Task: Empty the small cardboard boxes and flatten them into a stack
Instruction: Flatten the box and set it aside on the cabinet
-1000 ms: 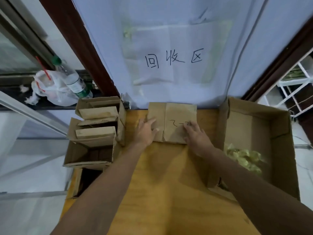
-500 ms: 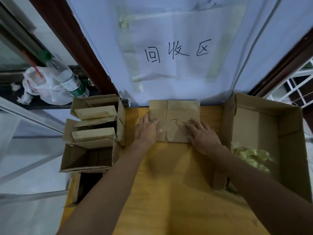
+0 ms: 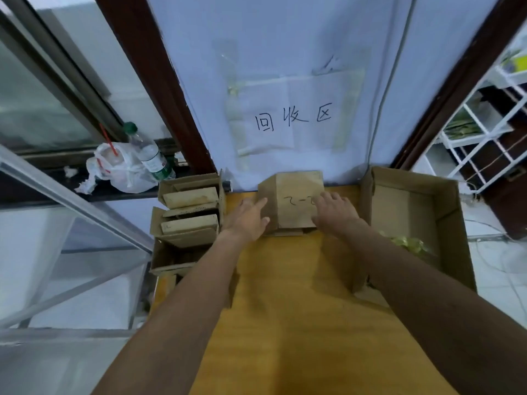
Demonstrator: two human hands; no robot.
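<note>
Flat left hand [image 3: 248,220], flat right hand [image 3: 333,213] on cardboard box [image 3: 296,189]; yellow table [image 3: 285,295], white curtain [image 3: 285,38]

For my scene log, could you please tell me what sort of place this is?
Likely a recycling corner: a handwritten sign reading 回收区, small cardboard boxes beside the table, and a large carton of yellowish scraps.

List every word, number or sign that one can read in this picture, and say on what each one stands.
"回收区": handwritten in black on the white sheet hanging at the back.
"2-" (roughly): handwritten on top of the small cardboard box; what follows is hidden under the right hand.
Bottle label: green and white print, too blurred to read.
</note>
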